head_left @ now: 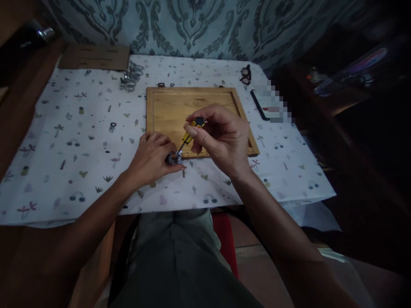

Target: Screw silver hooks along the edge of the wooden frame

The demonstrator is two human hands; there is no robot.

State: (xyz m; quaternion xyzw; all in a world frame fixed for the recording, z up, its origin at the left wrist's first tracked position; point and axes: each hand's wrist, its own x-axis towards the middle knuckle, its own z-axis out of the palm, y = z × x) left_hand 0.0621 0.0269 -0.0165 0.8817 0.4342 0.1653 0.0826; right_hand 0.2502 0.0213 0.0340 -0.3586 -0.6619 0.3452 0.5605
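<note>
Brown cardboard (94, 57) is lying on the patterned counter (58, 171), at ten o'clock from the wooden panel (192, 100), with metal fittings (131, 77) sitting nearer. At eight o'clock, the left hand's (152, 156) grip is grasping a metal piece (175, 159) just beside the panel's near edge. The yellow-and-black screwdriver (193, 129) is pointing down to it at seven; the right hand's (223, 137) grip is pinching the handle. Glasses (246, 75) are resting between one and two, a phone (268, 105) at three.
</note>
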